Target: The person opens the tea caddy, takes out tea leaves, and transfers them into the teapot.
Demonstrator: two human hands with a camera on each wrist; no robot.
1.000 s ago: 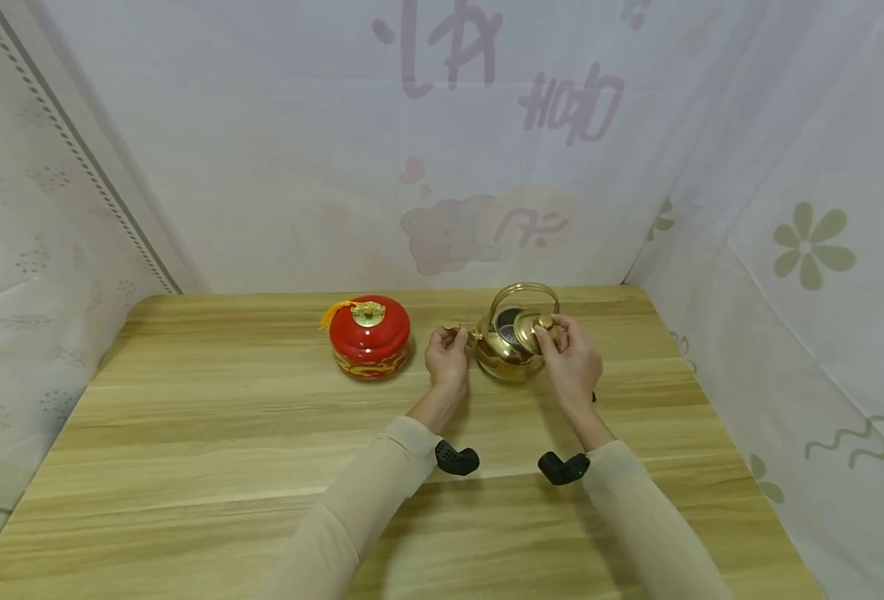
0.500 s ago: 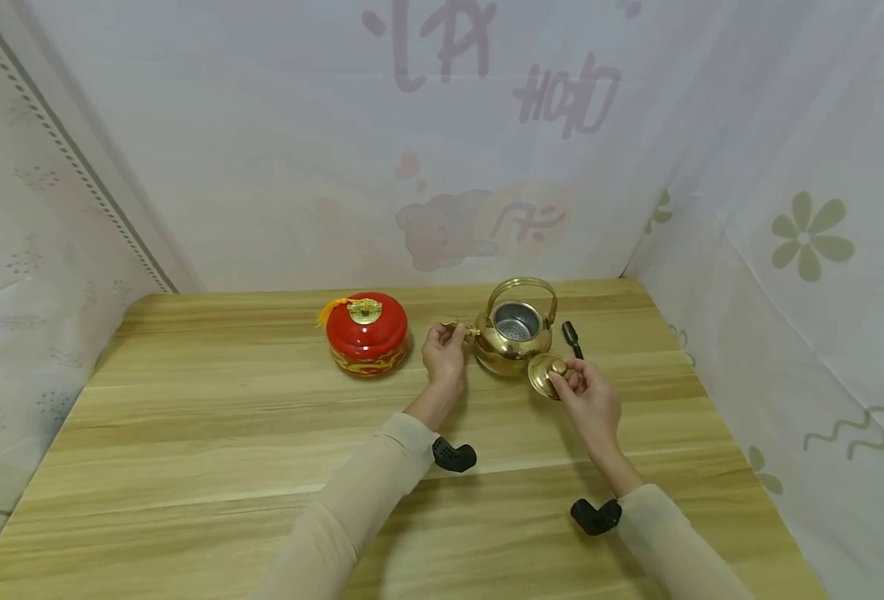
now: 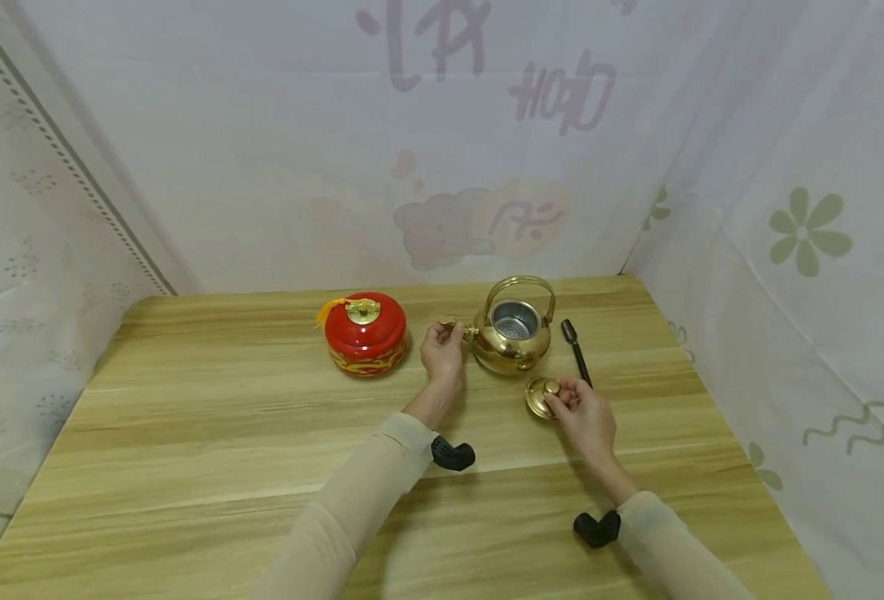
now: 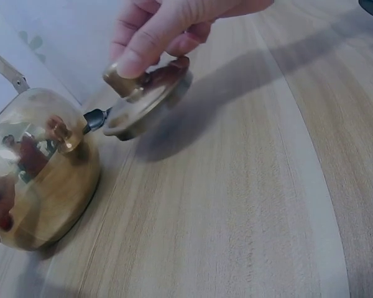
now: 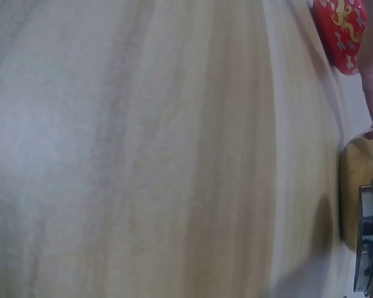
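Observation:
A brass teapot with an upright loop handle stands at the back of the table, its mouth uncovered. Inside the mouth sits a perforated metal strainer. My left hand pinches the teapot's side handle at its left. With thumb and fingers, my right hand holds the round brass lid by its knob, in front of the teapot. In the left wrist view the lid tilts over the table, its shadow beneath. The right wrist view catches only the lid's edge at its right border.
A red lidded jar with gold patterns and a yellow tassel stands left of the teapot. Right of the teapot lies a dark, slim scoop, its near end by the right hand. Patterned cloth hangs behind the wooden table.
My right hand has lifted the lid off the teapot and brought it forward and down to the near side. The strainer and the scoop have come into view. The left hand keeps its grip.

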